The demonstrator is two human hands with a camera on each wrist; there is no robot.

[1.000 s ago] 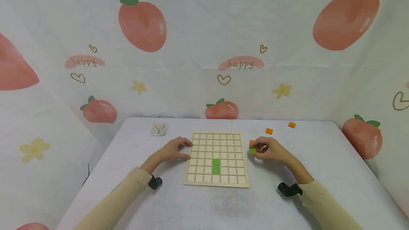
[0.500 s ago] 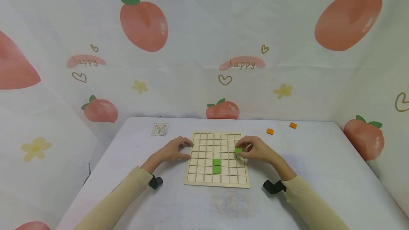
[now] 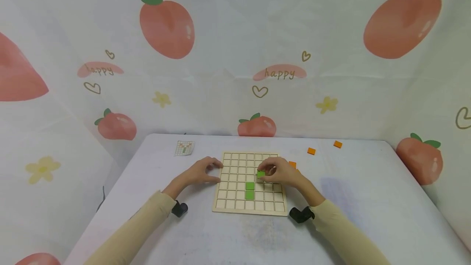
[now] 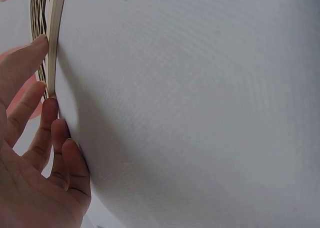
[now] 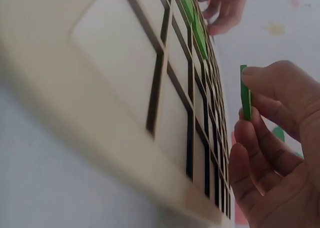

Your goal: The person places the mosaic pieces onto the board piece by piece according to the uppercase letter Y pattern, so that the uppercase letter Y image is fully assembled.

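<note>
A wooden grid board lies on the table, with two green tiles one behind the other in its cells. My right hand pinches another green tile between thumb and fingers, above the right half of the board. The right wrist view shows that held tile edge-on, apart from the grid. At the board's left edge, my left hand touches the side with thumb and fingertips spread. In the left wrist view the fingertips of the left hand rest against the wooden rim.
Beyond the board's right side lie an orange tile partly behind my right hand, a second orange tile and a third orange tile. A small grid card with a coloured pattern lies at the back left of the white table.
My right hand has carried the green tile leftward from beside the board to above its grid. The left hand has stayed at the board's left edge.
</note>
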